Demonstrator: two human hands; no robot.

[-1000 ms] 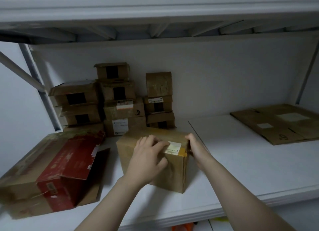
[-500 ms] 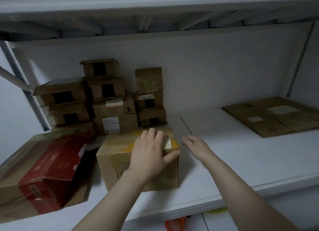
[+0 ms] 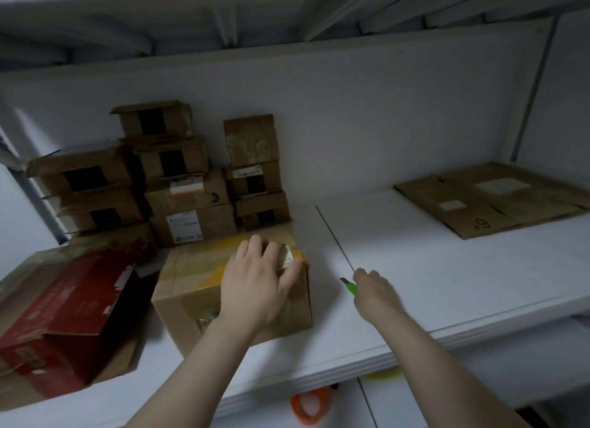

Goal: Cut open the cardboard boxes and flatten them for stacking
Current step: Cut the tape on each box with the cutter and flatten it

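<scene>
I'm opening the cut: my left hand [image 3: 258, 287] lies flat on the taped box [image 3: 191, 287], fingers uncurled, steadying it. Just right of the box, my right hand [image 3: 375, 290] clenches a green cutter [image 3: 351, 287]; half a second ago that hand showed no cutter. Next, I judge, the blade must meet the top tape seam, clear of my left fingers.

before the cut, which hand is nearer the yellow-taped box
Left. The left hand rests on the yellow-taped box; the right hand, holding a green cutter, is apart to its right.
</scene>
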